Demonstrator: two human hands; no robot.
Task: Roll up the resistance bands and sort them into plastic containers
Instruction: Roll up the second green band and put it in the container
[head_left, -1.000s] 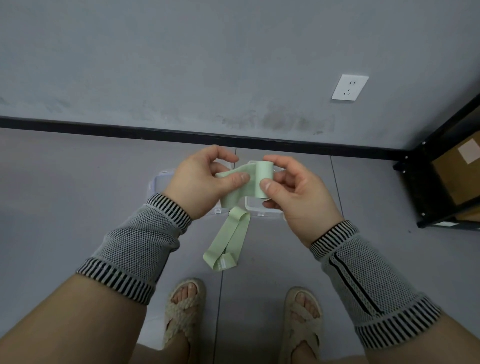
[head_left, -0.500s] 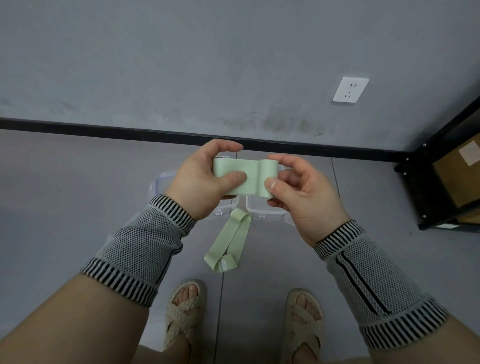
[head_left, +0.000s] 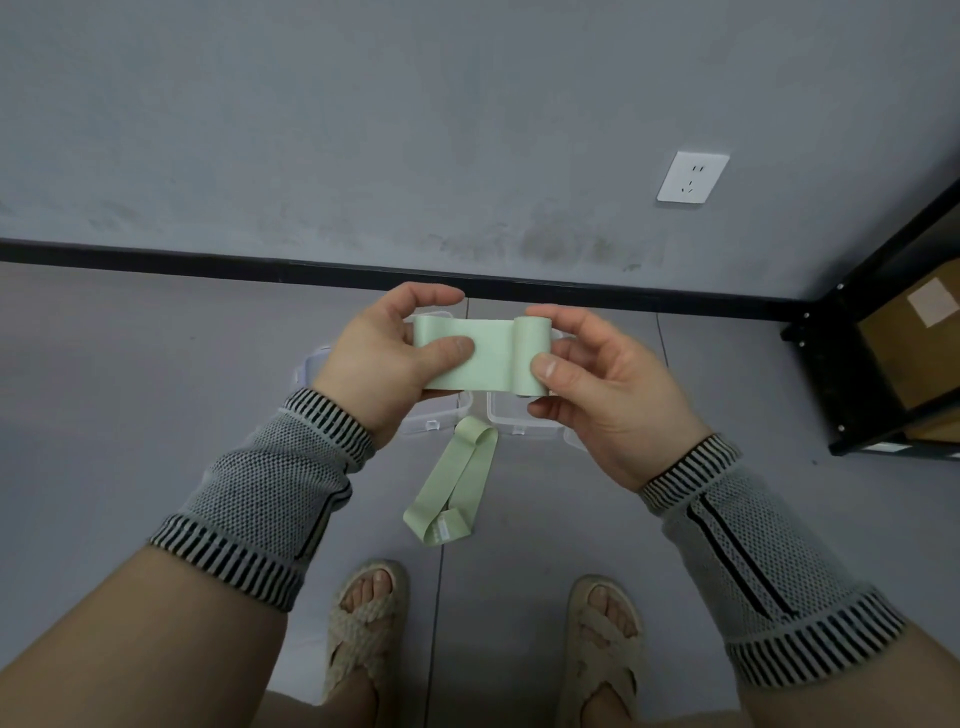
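Both hands gripped one green band (head_left: 480, 358) above the containers (head_left: 511, 422): left hand (head_left: 384, 364) pinched its flat end, right hand (head_left: 597, 395) its rolled end. Another band (head_left: 452, 488) lay just before them.

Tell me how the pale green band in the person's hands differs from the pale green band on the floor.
The held pale green elastic band is up in the air, stretched flat between the left hand and right hand; the pale green loop band on the floor lies untouched. The held one is partly rolled at its right end; the floor one is unrolled. Both look the same colour and width.
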